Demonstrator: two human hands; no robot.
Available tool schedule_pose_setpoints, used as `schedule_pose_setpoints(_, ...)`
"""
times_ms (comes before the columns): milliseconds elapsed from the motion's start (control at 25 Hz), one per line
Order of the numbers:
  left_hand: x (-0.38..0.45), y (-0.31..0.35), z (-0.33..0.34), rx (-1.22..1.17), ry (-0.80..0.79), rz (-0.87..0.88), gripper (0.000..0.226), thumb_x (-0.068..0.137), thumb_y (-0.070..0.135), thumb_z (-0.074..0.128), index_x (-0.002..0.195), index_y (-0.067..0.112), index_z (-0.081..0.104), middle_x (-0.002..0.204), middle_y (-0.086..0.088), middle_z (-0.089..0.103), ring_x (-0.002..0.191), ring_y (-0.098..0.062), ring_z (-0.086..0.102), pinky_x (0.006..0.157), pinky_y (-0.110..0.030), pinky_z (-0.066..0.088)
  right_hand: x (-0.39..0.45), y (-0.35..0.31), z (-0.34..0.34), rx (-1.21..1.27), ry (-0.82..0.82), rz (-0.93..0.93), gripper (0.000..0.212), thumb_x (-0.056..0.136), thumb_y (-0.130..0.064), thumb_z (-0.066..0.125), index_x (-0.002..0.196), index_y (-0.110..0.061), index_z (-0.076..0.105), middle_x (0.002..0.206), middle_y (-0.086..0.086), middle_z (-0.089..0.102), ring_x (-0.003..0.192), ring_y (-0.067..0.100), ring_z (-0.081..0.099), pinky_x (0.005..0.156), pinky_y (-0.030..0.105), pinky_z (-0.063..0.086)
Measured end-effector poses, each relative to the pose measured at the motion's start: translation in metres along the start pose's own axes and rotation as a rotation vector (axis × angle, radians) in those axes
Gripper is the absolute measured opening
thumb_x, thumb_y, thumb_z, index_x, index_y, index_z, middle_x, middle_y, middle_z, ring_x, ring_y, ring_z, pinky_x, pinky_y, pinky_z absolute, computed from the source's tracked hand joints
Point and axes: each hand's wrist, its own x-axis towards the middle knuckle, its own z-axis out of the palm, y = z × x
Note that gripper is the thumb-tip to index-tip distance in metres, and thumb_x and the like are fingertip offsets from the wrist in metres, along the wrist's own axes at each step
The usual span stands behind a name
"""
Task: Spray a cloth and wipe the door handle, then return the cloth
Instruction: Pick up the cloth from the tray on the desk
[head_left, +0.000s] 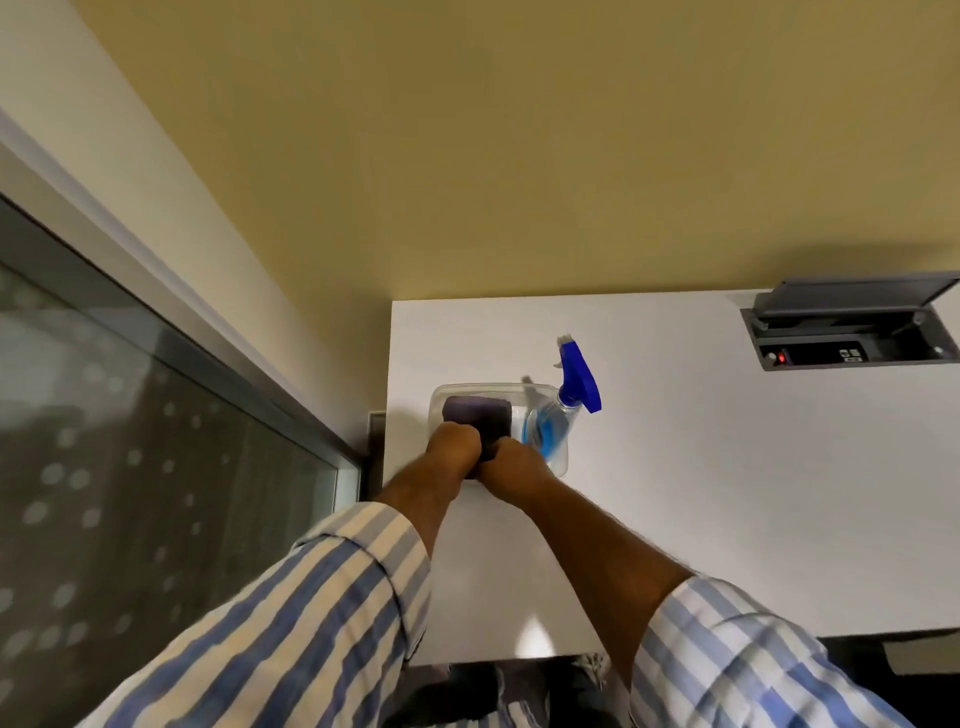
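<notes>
A dark purple cloth (475, 413) lies folded in a clear plastic tub (457, 391) on the white table (701, 467). My left hand (454, 441) and my right hand (511, 460) are both closed on the cloth's near edge, side by side over the tub. A clear spray bottle with a blue trigger head (577, 376) stands in the tub's right end, just right of my right hand. No door handle is in view.
A grey power-socket box with its lid raised (847, 332) is set into the table at the far right. A frosted glass panel with a grey frame (156, 467) runs along the left. The yellow wall rises behind the table.
</notes>
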Motion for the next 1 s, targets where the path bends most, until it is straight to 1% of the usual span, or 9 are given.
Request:
schedule_pose_setpoints(240,0.01,-0.013,-0.007,0.146,-0.165,0.226,0.049,0.118,0.034,0.04,0.163,0.012,0.036,0.161,-0.015,0.046,0.148,-0.031,0.047,0.127,-0.04,0.032,0.025,0.011,0.016,0.072,0.012,0.127,0.033,0.107,-0.022,0.062,0.135,-0.005,0.064,0.129,0.017,0.071,0.121,0.03,0.069,0.109,0.039,0.056)
schedule_pose_setpoints(360,0.005,-0.005,-0.007,0.294,-0.062,0.309,0.041,0.118,0.032,0.045,0.152,0.01,0.05,0.154,-0.015,0.056,0.142,-0.03,0.053,0.123,-0.037,0.037,0.017,0.021,0.007,0.239,0.03,0.069,0.025,0.103,-0.014,0.062,0.128,-0.011,0.063,0.109,0.009,0.068,0.104,0.025,0.067,0.089,0.032,0.06)
schedule_pose_setpoints(440,0.003,-0.001,-0.009,0.439,-0.122,0.449,0.028,0.114,0.023,0.056,0.136,0.01,0.064,0.144,-0.016,0.065,0.131,-0.032,0.063,0.116,-0.036,0.046,0.007,0.024,0.0,0.387,0.024,0.047,0.027,0.102,-0.011,0.062,0.129,-0.015,0.056,0.102,0.002,0.062,0.093,0.016,0.063,0.08,0.025,0.056)
schedule_pose_setpoints(560,-0.011,0.003,-0.036,0.552,-0.078,0.743,0.027,0.107,0.025,0.069,0.127,0.008,0.074,0.127,-0.015,0.075,0.109,-0.025,0.069,0.097,-0.027,0.051,-0.01,0.014,-0.008,0.6,0.014,0.049,0.048,0.104,-0.019,0.062,0.149,-0.017,0.045,0.12,-0.002,0.059,0.102,0.015,0.06,0.091,0.031,0.057)
schedule_pose_setpoints(640,-0.024,0.007,-0.05,0.39,-0.101,0.814,0.014,0.101,0.018,0.076,0.112,0.01,0.081,0.113,-0.014,0.079,0.103,-0.027,0.074,0.092,-0.029,0.058,-0.023,0.009,-0.014,0.77,-0.006,0.022,0.048,0.105,-0.033,0.063,0.149,-0.024,0.045,0.126,-0.006,0.061,0.104,0.013,0.06,0.085,0.03,0.057)
schedule_pose_setpoints(720,-0.041,0.013,-0.066,0.2,-0.199,0.75,0.005,0.097,0.01,0.079,0.102,0.011,0.081,0.103,-0.013,0.08,0.103,-0.033,0.076,0.095,-0.043,0.065,-0.04,0.006,-0.022,0.874,-0.039,-0.065,0.041,0.103,-0.044,0.066,0.138,-0.034,0.047,0.119,-0.014,0.063,0.109,0.014,0.061,0.087,0.034,0.056)
schedule_pose_setpoints(800,-0.055,0.019,-0.081,0.055,-0.28,0.698,0.013,0.088,0.01,0.085,0.096,0.013,0.075,0.092,-0.01,0.078,0.097,-0.032,0.077,0.091,-0.048,0.067,-0.049,0.001,-0.029,0.962,-0.033,-0.131,0.033,0.105,-0.041,0.063,0.134,-0.035,0.049,0.125,-0.009,0.064,0.119,0.019,0.061,0.102,0.043,0.055)
schedule_pose_setpoints(880,-0.068,0.025,-0.094,-0.129,-0.382,0.664,0.033,0.075,0.013,0.087,0.098,0.014,0.063,0.086,-0.005,0.076,0.09,-0.026,0.075,0.081,-0.042,0.067,-0.062,-0.01,-0.041,0.967,-0.035,-0.174,0.031,0.111,-0.029,0.053,0.142,-0.022,0.052,0.138,0.009,0.063,0.13,0.03,0.062,0.111,0.043,0.052)
schedule_pose_setpoints(1000,-0.079,0.021,-0.106,-0.389,-0.672,0.571,0.056,0.086,0.013,0.08,0.135,0.004,0.054,0.128,-0.014,0.075,0.117,-0.031,0.075,0.088,-0.042,0.066,-0.079,-0.021,-0.055,0.931,0.028,-0.331,0.031,0.106,-0.013,0.062,0.134,-0.001,0.065,0.132,0.022,0.074,0.12,0.034,0.073,0.1,0.024,0.055)
